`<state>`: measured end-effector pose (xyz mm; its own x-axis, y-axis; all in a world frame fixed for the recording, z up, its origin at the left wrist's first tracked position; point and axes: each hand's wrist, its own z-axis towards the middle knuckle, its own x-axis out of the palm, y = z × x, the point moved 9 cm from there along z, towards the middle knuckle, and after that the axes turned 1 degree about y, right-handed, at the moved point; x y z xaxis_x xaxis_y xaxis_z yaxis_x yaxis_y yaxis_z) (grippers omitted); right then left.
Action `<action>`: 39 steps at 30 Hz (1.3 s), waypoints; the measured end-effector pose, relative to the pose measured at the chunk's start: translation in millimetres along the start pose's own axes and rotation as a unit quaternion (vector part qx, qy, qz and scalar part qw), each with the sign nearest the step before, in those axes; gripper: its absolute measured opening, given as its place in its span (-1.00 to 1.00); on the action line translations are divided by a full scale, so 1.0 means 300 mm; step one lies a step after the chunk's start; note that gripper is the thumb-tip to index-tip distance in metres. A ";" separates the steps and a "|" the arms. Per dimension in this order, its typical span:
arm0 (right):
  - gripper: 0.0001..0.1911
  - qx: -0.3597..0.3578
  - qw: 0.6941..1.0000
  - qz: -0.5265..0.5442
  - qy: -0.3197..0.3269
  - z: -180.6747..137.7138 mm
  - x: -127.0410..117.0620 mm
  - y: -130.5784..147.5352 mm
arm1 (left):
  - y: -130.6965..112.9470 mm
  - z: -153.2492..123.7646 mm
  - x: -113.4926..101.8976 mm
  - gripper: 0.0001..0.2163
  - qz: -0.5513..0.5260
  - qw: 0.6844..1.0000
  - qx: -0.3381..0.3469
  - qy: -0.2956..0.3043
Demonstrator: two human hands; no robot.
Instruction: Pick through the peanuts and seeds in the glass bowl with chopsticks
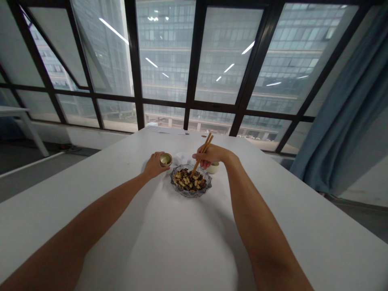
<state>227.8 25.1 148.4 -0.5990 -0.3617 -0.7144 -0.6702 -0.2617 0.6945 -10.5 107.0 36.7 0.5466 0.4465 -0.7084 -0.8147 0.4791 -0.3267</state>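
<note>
A glass bowl [190, 191] of mixed light and dark nuts or beans stands on the white table [182, 242]. My right hand [210, 155] is closed around a pair of wooden chopsticks [202, 152] whose tips dip into the bowl's contents. My left hand [154, 165] rests on the table with its fingers curled against a small greenish cup [166, 159] left of the bowl. A second small pale cup [214, 167] sits partly hidden under my right hand. A small white dish [182, 157] stands behind the bowl.
Papers [165, 129] lie at the table's far edge. Large dark-framed windows [194, 81] fill the wall beyond. A blue curtain [348, 121] hangs at the right. Another white table [18, 117] stands at the far left.
</note>
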 end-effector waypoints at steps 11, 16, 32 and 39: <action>-0.63 -0.068 0.994 0.053 -0.064 -0.030 -0.078 0.033 | -0.027 -0.008 -0.030 -0.31 -0.020 0.997 0.054 -0.047; -0.52 -0.175 0.962 0.140 -0.159 -0.076 -0.187 0.062 | -0.045 -0.017 -0.061 -0.33 -0.047 0.991 0.089 -0.090; -0.59 -0.114 0.972 0.074 -0.190 -0.086 -0.232 0.001 | 0.114 -0.005 -0.033 -0.34 -0.058 0.990 -0.117 -0.060; -0.64 -0.098 0.972 0.070 -0.201 -0.096 -0.243 -0.009 | 0.153 0.005 0.004 -0.30 -0.048 0.987 -0.152 -0.019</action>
<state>286.0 26.4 200.9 -0.8270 -0.0381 -0.5609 -0.4978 -0.4141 0.7621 -46.8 130.8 21.8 0.6259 0.4406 -0.6435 -0.7763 0.2737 -0.5678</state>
